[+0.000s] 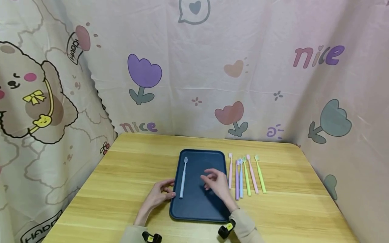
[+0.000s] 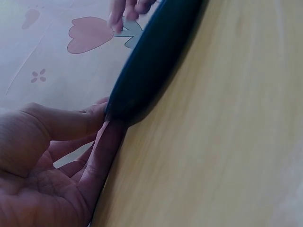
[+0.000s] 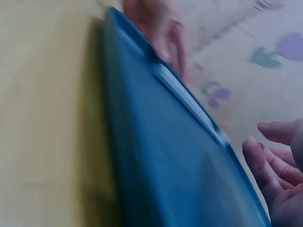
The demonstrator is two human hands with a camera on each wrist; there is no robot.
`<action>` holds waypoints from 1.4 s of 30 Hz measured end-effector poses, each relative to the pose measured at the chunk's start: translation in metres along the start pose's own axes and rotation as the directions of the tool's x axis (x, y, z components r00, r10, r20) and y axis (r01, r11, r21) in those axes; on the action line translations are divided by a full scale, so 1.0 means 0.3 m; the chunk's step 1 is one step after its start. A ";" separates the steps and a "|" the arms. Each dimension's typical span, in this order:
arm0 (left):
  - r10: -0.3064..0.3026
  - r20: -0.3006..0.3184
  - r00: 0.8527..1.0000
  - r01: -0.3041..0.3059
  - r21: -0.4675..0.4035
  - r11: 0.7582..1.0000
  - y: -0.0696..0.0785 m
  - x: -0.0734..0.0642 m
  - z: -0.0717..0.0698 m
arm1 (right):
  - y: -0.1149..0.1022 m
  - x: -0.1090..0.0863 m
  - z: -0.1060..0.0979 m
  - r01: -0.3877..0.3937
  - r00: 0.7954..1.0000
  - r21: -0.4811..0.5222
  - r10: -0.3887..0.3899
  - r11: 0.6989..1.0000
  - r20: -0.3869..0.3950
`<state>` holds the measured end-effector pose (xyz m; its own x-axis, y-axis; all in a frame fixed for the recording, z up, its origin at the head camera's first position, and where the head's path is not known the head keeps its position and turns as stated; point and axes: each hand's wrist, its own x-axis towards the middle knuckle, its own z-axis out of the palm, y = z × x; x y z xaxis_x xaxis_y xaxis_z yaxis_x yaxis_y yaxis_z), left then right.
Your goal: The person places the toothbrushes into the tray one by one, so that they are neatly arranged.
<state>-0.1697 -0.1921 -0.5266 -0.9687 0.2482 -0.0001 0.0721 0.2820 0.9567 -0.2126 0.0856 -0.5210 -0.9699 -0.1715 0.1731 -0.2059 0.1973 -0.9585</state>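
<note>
A dark blue tray (image 1: 202, 202) lies on the table, and one light blue toothbrush (image 1: 183, 180) lies lengthwise near its left side. My left hand (image 1: 158, 194) pinches the tray's left rim; in the left wrist view, thumb and fingers (image 2: 106, 146) meet at the rim. Over the tray's right half hovers my right hand (image 1: 217, 184), fingers loosely bent and apart, holding nothing. To the right of the tray several toothbrushes lie side by side: a pink one (image 1: 230, 170), a purple one (image 1: 237, 182), a blue one (image 1: 241, 180) and more in green and pink.
The wooden table (image 1: 133, 162) extends on both sides of the tray. A printed curtain (image 1: 188, 67) hangs behind the table and along its sides. Each wrist wears a small black camera, such as the right wrist's camera (image 1: 226, 229).
</note>
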 end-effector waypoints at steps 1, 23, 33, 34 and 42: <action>0.003 0.000 1.000 -0.003 0.004 1.000 0.001 0.001 -0.001 | 0.005 -0.002 -0.031 0.001 0.999 0.009 0.000 1.000 -0.034; -0.006 0.001 1.000 0.006 -0.012 1.000 -0.006 -0.006 -0.004 | 0.166 -0.107 -0.579 -0.111 0.823 -0.044 0.067 0.993 -0.564; -0.003 0.001 1.000 0.003 -0.008 1.000 -0.001 -0.005 -0.007 | 0.216 -0.102 -0.602 -0.195 0.822 -0.261 0.013 0.945 -0.570; -0.003 0.001 1.000 0.003 -0.009 1.000 0.000 -0.005 -0.007 | 0.216 -0.102 -0.603 -0.206 0.829 -0.281 0.014 0.938 -0.560; -0.019 0.003 1.000 0.019 -0.015 1.000 0.006 -0.002 -0.002 | 0.221 -0.101 -0.614 -0.261 0.858 -0.400 0.022 0.878 -0.512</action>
<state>-0.1690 -0.1922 -0.5246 -0.9692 0.2454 -0.0189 0.0503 0.2728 0.9608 -0.2208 0.2815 -0.5481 -0.9037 0.3517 0.2441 0.0201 0.6044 -0.7964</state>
